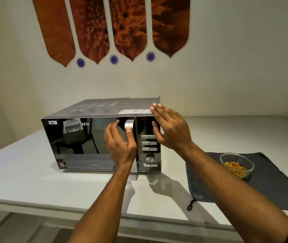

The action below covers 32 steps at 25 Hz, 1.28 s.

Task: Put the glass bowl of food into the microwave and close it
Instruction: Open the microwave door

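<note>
Reaching a half-open left hand [120, 142] round the handle [129, 126] of the microwave [87, 146], bracing with a flat right hand [168, 127], needing a pull next.

Both bare forearms reach forward, hands raised side by side.
The left hand [120, 144] is cupped in a loose C, its thumb tip on the door handle [129, 124] and its curved fingers just left of it, a gap showing. The right hand [169, 127] is flat, fingers straight, pressed to the microwave's [87, 109] upper right corner.
</note>
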Available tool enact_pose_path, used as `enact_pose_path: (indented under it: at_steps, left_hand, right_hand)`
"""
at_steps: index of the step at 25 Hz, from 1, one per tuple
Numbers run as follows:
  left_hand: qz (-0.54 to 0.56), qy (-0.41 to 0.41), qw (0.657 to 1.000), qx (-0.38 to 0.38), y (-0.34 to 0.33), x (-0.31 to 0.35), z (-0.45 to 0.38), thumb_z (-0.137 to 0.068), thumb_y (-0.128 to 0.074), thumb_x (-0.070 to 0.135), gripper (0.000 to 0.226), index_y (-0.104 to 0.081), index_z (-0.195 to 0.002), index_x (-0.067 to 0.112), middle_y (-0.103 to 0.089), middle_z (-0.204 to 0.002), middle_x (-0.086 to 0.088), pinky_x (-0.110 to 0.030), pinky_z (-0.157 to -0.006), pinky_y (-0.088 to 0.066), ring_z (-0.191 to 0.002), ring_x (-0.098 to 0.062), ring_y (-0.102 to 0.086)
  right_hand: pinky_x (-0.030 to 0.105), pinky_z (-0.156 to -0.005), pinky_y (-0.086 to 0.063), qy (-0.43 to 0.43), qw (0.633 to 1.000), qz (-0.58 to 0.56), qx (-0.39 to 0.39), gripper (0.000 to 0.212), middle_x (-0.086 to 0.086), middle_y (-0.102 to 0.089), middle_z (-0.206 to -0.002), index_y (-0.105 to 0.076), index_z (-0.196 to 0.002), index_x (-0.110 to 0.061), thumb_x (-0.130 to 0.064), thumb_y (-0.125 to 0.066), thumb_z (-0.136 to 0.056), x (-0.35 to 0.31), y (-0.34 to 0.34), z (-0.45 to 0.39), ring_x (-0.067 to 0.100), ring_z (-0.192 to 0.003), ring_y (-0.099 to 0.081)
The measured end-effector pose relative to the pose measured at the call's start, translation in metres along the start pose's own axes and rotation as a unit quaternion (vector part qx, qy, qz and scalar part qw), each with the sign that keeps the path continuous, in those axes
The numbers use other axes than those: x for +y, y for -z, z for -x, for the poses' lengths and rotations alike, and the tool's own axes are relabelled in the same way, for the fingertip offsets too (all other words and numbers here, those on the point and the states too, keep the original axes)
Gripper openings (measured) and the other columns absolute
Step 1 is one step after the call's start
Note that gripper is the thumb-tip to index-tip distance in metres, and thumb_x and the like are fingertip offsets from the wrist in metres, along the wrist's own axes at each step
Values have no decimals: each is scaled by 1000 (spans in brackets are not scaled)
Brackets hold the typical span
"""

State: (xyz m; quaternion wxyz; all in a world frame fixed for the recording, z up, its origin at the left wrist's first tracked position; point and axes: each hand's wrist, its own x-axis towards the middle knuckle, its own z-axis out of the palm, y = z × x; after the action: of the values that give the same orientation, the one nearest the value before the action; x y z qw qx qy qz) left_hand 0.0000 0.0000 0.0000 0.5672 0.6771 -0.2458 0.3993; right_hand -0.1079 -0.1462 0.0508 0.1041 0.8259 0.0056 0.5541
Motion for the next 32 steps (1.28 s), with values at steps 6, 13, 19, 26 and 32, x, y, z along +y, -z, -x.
enact_pose_path:
  at_steps: [6, 13, 19, 26, 32]
  left_hand:
    - [74, 201, 976, -35, -2, -17, 24, -102, -42, 38, 24, -60, -100, 22, -57, -93, 7, -23, -68, -44, -81, -3, -56]
    - [220, 397, 881, -137, -19, -35, 35, -102, -30, 58, 73, -67, -62, 9, -66, -53, -3, -29, -51, -51, -47, -17, -60]
    - [218, 403, 879, -134, -24, -30, 32, -97, -28, 68, 76, -58, -53, 13, -54, -47, -2, -22, -43, -41, -39, -14, -49]
    - [201, 339, 916, -74, -12, -26, 44, -85, -26, 79, 75, -51, -42, 23, -48, -40, 7, -19, -39, -39, -35, -10, -47]
    - [207, 330, 915, -107, 6, -21, 39, -101, -31, 57, 68, -59, -51, 19, -57, -46, -1, -23, -42, -45, -37, -13, -53]
  right_hand:
    - [43, -110, -45, -45, 993, -10, -111, 44, 12, -65, -138, -61, -137, -8, -28, -53, -99, -28, -25, -17, 28, -128, -61]
    - [45, -98, -54, -90, 990, -13, -105, 36, 12, -76, -119, -72, -123, -8, -5, -69, -87, -30, -36, -25, 31, -110, -71]
    - [48, -97, -55, -101, 991, -37, -77, 36, 15, -77, -114, -74, -118, -5, 1, -73, -82, -31, -38, -26, 34, -106, -72]
    - [51, -94, -56, -83, 995, -52, -11, 46, 19, -76, -114, -73, -119, -2, 2, -83, -74, -27, -51, -17, 38, -106, -71]
    - [38, -72, -56, -134, 983, -123, 8, 16, 15, -70, -86, -74, -94, -2, -16, -65, -95, -49, -59, 81, 28, -77, -64]
